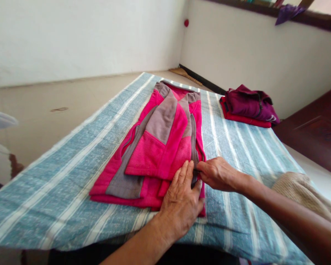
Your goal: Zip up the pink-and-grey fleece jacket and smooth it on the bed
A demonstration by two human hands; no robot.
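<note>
A pink and grey fleece jacket (pixel 160 143) lies partly folded, sleeves turned in, on a blue striped cloth (pixel 57 191) spread over a table. My left hand (pixel 182 198) lies flat on the jacket's near edge, fingers stretched out. My right hand (pixel 217 173) is closed in a pinch on the jacket's grey-trimmed right edge, just beside the left hand's fingertips.
A folded stack of maroon and red garments (pixel 249 106) sits at the cloth's far right. A beige knitted item (pixel 300 191) lies near my right forearm. A dark wooden door (pixel 317 129) is at the right, white walls behind, and a pale floor on the left.
</note>
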